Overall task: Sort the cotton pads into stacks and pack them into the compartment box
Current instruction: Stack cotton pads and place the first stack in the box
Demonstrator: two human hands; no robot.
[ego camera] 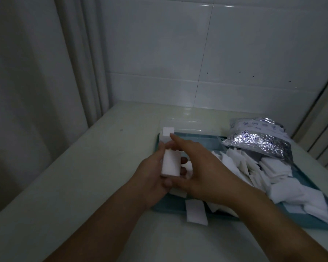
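fingers (184, 159) of the left hand (151, 178) curl round a stack of cotton pads (170, 163) over the teal tray's (311, 222) left edge; right hand (203, 167) beside it, forefinger straight. loose pads (273, 173) fill the tray's right; bare counter (83, 176) lies left.

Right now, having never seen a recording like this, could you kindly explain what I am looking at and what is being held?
This is one picture from a camera worn on a person's head, looking down at two bare hands; no machine is involved. The left hand holds a neat stack of cotton pads in its grip. The right hand points an outstretched finger toward another stack standing in the clear compartment box. Loose cotton pads lie heaped on a teal tray, beside a silver foil bag, all on a pale table against a tiled wall.
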